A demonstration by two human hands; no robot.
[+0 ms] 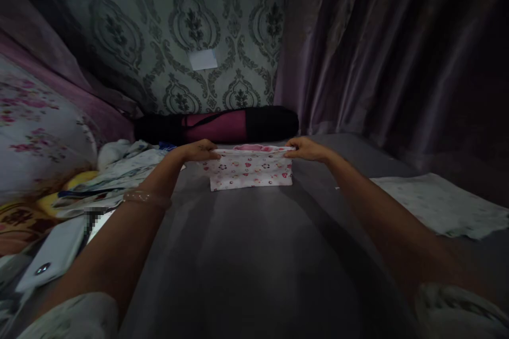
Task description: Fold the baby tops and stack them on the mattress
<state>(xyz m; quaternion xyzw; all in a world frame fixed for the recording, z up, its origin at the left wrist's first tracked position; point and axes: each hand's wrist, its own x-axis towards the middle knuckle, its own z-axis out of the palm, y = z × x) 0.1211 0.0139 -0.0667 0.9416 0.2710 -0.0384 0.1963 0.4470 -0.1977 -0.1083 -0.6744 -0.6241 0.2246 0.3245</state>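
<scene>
A white cloth with small pink and red prints (pixel 251 172) hangs between my two hands, just over the grey sheet (pixel 238 254). My left hand (pixel 200 150) pinches its upper left corner, and my right hand (pixel 304 149) pinches the upper right one. Along the top edge a strip of pink fabric shows behind the white front. The cloth's lower edge is nearly straight and lies at or close to the sheet; contact is hard to tell.
A black and pink long bag (pixel 222 126) lies along the patterned wall. Crumpled clothes (pixel 131 161) and a white device (pixel 55 251) are on the left. A pale cloth (pixel 441 204) lies flat on the right, near purple curtains (pixel 334 42).
</scene>
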